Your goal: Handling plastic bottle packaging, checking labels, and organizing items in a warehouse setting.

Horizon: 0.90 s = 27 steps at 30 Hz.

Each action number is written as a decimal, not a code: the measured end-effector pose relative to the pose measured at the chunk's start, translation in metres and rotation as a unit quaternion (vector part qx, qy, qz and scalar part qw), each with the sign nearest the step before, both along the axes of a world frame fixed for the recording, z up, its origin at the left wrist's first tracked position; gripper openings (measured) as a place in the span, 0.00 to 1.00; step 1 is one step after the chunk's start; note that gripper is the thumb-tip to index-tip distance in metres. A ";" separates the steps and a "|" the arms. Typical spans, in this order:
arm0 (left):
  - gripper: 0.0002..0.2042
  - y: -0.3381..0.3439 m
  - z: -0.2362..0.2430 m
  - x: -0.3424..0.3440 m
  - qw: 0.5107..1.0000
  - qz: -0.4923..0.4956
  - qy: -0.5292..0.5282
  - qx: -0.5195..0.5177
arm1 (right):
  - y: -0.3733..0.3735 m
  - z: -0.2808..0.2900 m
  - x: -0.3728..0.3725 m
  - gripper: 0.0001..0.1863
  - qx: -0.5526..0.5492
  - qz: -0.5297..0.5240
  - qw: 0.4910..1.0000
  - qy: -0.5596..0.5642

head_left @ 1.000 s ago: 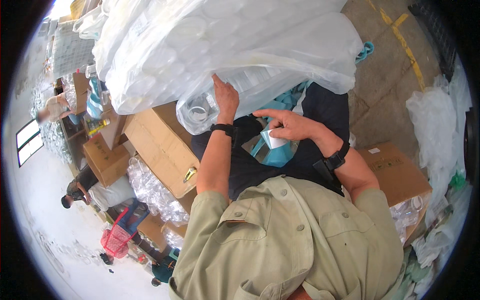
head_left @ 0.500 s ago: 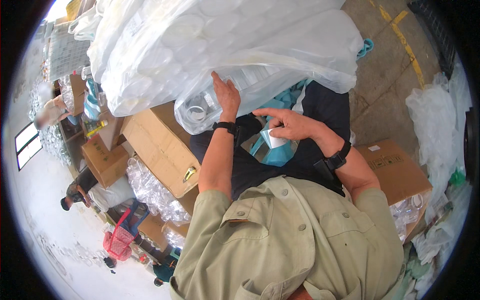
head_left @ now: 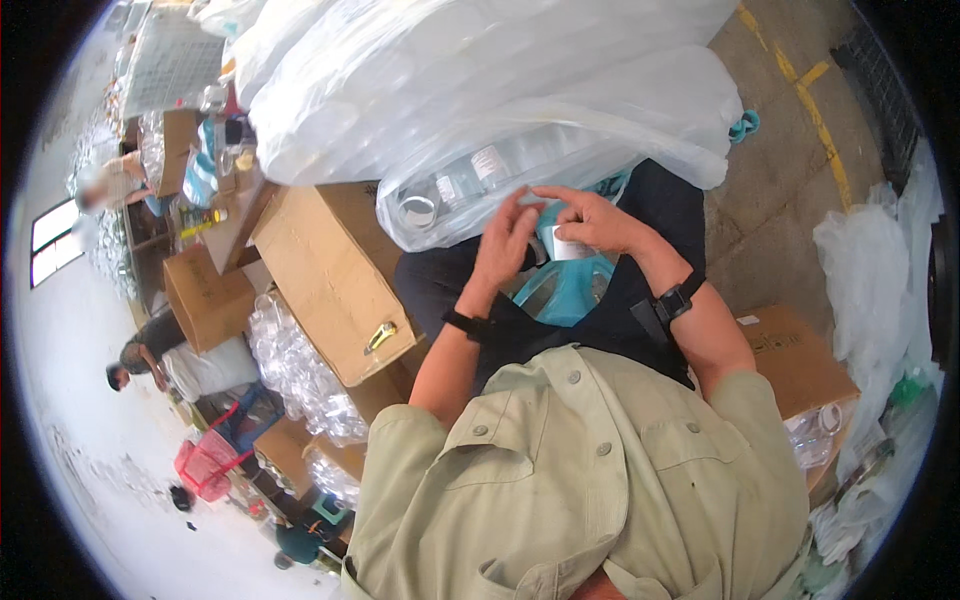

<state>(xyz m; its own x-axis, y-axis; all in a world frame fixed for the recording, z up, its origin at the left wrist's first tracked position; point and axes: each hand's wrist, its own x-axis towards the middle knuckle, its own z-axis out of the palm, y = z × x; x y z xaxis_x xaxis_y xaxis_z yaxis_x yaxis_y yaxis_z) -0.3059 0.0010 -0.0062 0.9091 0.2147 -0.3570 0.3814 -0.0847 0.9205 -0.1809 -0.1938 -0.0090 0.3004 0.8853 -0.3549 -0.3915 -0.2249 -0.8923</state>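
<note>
My right hand (head_left: 597, 222) pinches a small white label piece (head_left: 570, 246) between thumb and curled fingers, its index finger stretched out to the left. My left hand (head_left: 503, 243) is raised beside it, fingers extended and slightly bent, their tips close to the right index fingertip. Whether anything thin lies between the fingertips is too small to tell. Just beyond the hands, the mouth of a large clear plastic bag (head_left: 400, 235) lies over my lap. Inside it are clear plastic jars (head_left: 447, 190), and a white label (head_left: 489, 164) shows on one of them.
An open cardboard box (head_left: 325, 285) stands at my left with a yellow cutter (head_left: 380, 337) on its flap. Clear plastic containers (head_left: 300, 370) are piled beyond. Another carton (head_left: 790, 355) stands at my right. A blue stool (head_left: 565, 290) shows between my legs. Several people are farther left.
My left hand has come back from the jars in the bag to my right hand's fingertips. My right hand has shifted slightly right, still holding the white label piece.
</note>
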 end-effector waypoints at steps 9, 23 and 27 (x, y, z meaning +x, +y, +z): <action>0.25 0.012 -0.010 -0.060 0.993 0.013 0.043 -0.106 | -0.001 0.005 -0.024 0.42 -0.023 0.022 0.997 -0.076; 0.25 -0.032 -0.002 -0.071 0.966 -0.002 -0.104 0.235 | -0.002 -0.002 -0.032 0.40 -0.027 0.044 0.987 -0.149; 0.26 -0.054 0.011 -0.064 0.975 -0.073 -0.029 0.208 | 0.000 -0.001 -0.037 0.39 -0.015 0.060 0.988 -0.143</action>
<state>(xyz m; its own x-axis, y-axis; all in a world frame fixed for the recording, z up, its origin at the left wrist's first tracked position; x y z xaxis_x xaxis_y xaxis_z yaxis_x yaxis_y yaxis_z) -0.3694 -0.0529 0.0047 0.9569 0.1960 -0.2145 0.2860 -0.5046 0.8146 -0.2178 -0.1938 -0.0102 0.2853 0.9110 -0.2978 -0.0938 -0.2827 -0.9546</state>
